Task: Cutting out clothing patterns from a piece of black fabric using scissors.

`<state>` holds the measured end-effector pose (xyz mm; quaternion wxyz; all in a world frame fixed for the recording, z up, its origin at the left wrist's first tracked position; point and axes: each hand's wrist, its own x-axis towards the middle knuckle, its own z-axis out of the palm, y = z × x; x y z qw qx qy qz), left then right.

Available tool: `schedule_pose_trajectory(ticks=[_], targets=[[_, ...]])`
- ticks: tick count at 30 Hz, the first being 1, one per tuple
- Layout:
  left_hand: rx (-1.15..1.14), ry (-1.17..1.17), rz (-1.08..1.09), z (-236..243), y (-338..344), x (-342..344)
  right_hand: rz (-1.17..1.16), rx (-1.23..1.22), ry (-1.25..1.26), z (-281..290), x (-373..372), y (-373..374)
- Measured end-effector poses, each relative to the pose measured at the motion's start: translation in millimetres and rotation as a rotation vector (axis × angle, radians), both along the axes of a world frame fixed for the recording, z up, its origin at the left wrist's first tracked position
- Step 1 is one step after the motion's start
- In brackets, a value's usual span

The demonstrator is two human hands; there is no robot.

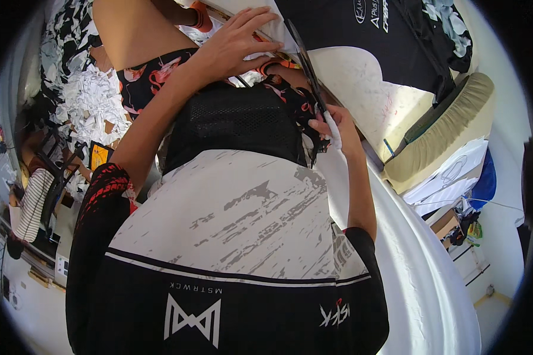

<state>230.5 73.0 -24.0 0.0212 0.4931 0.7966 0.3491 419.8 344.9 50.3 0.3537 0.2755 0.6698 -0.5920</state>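
My right hand [342,127] is closed around the white-wrapped handle of a pair of long, dark-bladed scissors [310,68]. The blades point away from me, their tip near the edge of a black and white printed fabric [349,29]. Farther left, my left hand [243,47] lies with its fingers stretched out and apart, over the fabric's white edge. Beneath the left wrist is a black mesh cloth [237,118] across my lap. Whether the blades are apart cannot be made out.
White cut scraps [95,100] heap on the floor at the left. A beige cushioned piece [444,133] stands at the right, beside a pale board [373,74]. White cloth [420,260] drapes along my right side. Another person in a striped top [34,198] sits far left.
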Motion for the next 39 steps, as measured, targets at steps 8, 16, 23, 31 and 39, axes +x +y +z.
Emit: schedule_pose_trajectory(ticks=[8,16,23,31,39], targets=[[0.018,0.031,0.03,3.6,0.6,-0.3,-0.054,0.06,0.001,1.3,6.4,-2.3],[0.027,0.033,0.017,9.3,2.2,-0.9,-0.063,0.003,0.061,8.6,6.4,-6.6],[0.035,0.042,0.046,6.6,0.7,0.3,-0.017,0.006,0.042,-2.8,5.0,-2.6],[0.008,-0.006,0.031,5.3,-0.5,0.8,-0.037,-0.018,0.054,-9.2,-1.7,-8.7],[0.001,0.004,0.036,3.7,-0.9,0.9,-0.016,0.11,0.002,-6.7,-2.5,-18.3]])
